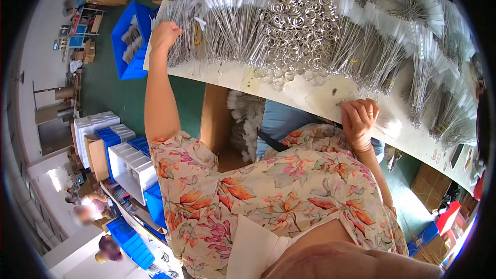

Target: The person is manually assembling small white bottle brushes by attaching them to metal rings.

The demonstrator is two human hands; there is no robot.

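Handling brushes point(225, 26), seemingly: your left hand point(165, 35) curls at the left edge of the table point(315, 92), right hand point(360, 120) at its front edge; can't tell what either pinches; separating one needs care.

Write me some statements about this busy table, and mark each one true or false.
1. Metal rings lie heaped on the table. True.
2. The left hand is nearer the blue bin than the right hand is. True.
3. The bin stands by the table's right end. False: it is by the left end.
4. The rings lie inside a box. False: they lie loose between bunches of wire brushes.
5. The person wears plain black. False: the top is floral.
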